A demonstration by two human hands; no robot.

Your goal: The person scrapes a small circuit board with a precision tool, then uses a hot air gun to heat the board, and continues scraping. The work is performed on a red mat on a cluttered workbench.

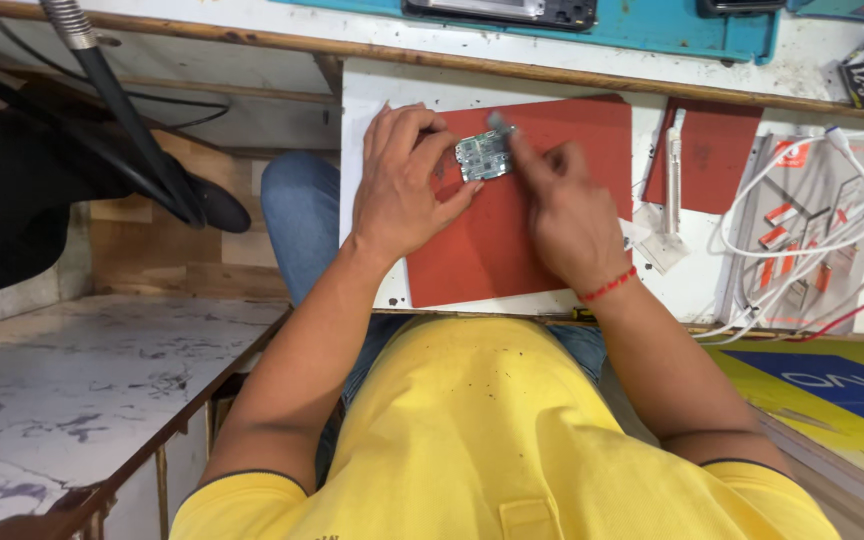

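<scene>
While the left hand pinched the small green rectangular circuit board by its edge over the red rubber mat, the right hand pressed a fingertip onto it, apparently seating or probing a part; steadiness seemed essential.

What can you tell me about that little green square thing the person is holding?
It is a small circuit board, greenish-grey and roughly square, dotted with tiny silvery parts. It looks thin, flat and stiff. It sits above the red mat on the white workbench, near the mat's top edge. The left hand pinches its left side with the fingertips, and the right hand touches its right edge with a finger. Its underside is hidden.
</scene>
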